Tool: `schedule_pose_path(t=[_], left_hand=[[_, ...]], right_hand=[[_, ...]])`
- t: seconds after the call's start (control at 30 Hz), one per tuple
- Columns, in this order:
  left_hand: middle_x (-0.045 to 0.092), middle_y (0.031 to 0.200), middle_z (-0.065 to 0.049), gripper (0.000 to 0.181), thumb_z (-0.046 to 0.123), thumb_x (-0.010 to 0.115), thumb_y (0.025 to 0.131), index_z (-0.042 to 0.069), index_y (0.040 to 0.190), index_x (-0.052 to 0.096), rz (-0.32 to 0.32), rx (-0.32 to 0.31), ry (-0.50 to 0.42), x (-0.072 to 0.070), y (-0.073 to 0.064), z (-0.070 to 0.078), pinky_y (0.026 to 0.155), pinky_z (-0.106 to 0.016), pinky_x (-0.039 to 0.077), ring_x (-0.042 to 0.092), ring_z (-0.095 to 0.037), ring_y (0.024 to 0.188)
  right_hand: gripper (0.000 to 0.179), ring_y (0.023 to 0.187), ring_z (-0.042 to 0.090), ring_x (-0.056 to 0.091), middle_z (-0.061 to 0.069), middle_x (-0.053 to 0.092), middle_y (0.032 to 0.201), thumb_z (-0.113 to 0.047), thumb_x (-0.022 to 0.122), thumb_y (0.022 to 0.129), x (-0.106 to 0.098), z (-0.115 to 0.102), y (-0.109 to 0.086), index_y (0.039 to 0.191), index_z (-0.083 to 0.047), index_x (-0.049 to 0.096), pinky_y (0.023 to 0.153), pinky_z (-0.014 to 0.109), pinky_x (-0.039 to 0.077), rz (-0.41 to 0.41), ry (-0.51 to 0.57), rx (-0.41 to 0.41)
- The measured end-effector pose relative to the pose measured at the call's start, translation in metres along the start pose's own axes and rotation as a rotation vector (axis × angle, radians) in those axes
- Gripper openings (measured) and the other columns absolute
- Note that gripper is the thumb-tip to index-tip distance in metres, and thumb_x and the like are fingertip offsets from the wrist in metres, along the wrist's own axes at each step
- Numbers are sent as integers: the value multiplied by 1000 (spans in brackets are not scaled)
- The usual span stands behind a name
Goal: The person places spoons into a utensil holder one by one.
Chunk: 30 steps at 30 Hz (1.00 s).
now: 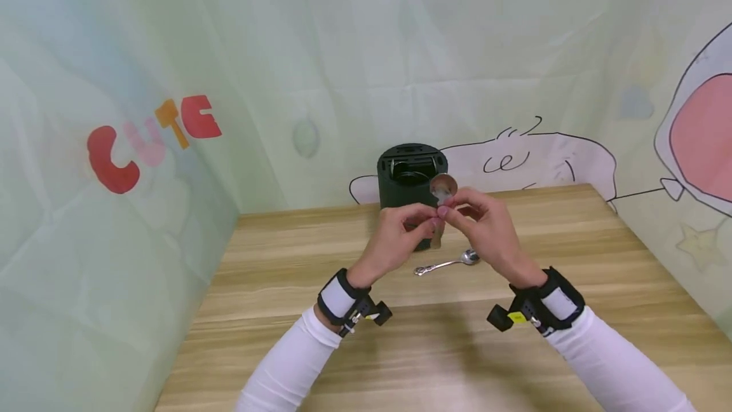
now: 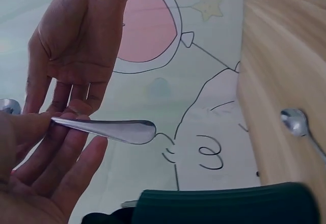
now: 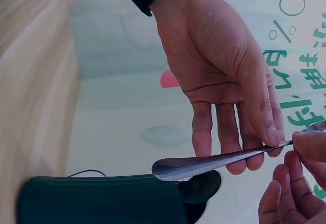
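Note:
Both hands hold a metal spoon (image 1: 443, 185) in front of a dark green round container (image 1: 394, 192), with the bowl up and the handle pointing down. My left hand (image 1: 394, 240) pinches the handle. Close beside it, my right hand (image 1: 492, 231) pinches the spoon near its neck. The flat handle end sticks out past the fingers in the left wrist view, where the spoon handle (image 2: 122, 131) shows clearly. On the table beneath the hands lies a second spoon (image 1: 446, 266) with an ornate handle.
The container stands at the back of the wooden table (image 1: 274, 310), its top slotted and open at the front. Behind it hangs a pale printed cloth (image 1: 354, 49), and more cloth lines the left and right sides.

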<state>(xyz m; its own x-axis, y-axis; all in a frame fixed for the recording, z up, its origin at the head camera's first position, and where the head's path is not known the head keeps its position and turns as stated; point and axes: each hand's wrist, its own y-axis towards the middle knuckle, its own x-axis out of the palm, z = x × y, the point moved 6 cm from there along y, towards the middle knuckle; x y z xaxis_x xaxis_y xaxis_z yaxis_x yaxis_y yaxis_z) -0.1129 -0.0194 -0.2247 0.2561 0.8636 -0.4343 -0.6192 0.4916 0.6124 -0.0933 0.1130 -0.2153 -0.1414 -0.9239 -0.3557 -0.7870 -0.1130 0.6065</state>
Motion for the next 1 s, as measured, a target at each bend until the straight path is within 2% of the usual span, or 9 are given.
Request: schedule_pose_path(t=[0.17,0.33,0.4,0.53,0.63,0.87,1.0], left_hand=[[67,88,-16,9,-2,60,85,-4,93,63,29,16,15,-15,16,13,70,-33,54,63,-21,79],[67,87,-11,9,3,62,86,0,93,65,45,41,83,-29,33,20,70,-33,53,62,-14,78],[67,86,-6,8,7,62,87,4,93,66,52,69,107,-35,41,15,69,-33,53,61,-10,77],[67,84,4,12,19,62,89,11,95,66,55,103,126,-44,58,2,70,-33,52,59,-5,78],[67,85,6,15,24,61,90,12,96,66,57,115,140,-49,67,1,72,-31,52,59,-4,79],[66,85,5,15,24,58,91,12,96,65,86,127,160,-60,84,-3,73,-28,51,60,-6,75],[65,84,3,15,24,59,91,10,95,65,92,110,147,-61,90,-10,75,-30,51,60,-8,74]], right_hand=[[6,85,20,60,12,62,89,0,60,87,-5,-6,19,92,1,62,78,28,49,-12,19,-43],[7,90,13,59,2,63,89,-12,62,88,-9,3,40,94,-9,63,82,35,50,2,3,-50],[8,91,10,58,0,63,89,-16,63,88,-11,2,49,94,-12,63,83,38,49,9,-2,-58],[6,88,13,59,7,62,86,-11,61,89,-14,-30,62,92,-6,62,82,40,50,23,-19,-94],[6,85,16,59,11,61,84,-6,58,89,-16,-52,69,90,0,60,82,39,50,30,-28,-116],[10,79,20,57,12,60,86,-9,57,91,-16,-52,89,89,1,58,77,31,50,15,-15,-144],[11,80,19,57,14,61,89,-8,56,91,-15,-46,96,93,3,58,74,33,51,1,30,-136]])
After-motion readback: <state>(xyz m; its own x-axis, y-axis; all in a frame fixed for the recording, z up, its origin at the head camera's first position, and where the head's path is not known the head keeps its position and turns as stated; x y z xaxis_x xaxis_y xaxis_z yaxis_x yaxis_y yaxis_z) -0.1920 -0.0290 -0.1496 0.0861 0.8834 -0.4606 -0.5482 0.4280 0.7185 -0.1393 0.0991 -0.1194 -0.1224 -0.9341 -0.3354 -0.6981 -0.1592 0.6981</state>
